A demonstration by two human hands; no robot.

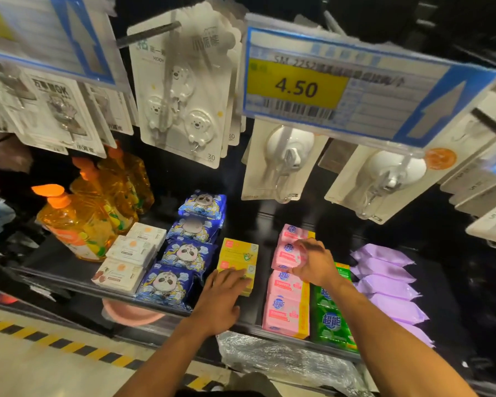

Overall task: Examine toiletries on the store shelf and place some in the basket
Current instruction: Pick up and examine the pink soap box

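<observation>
Yellow soap box (249,285) covered by left hand (224,293), fingers laid flat. Just right of box, pink soap pack (282,257) gripped by right hand (312,263).

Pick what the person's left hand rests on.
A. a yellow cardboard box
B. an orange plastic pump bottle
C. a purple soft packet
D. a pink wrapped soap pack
A: the left hand lies with its fingers flat on the front yellow cardboard box, while the right hand curls over a pink wrapped soap pack.
</observation>
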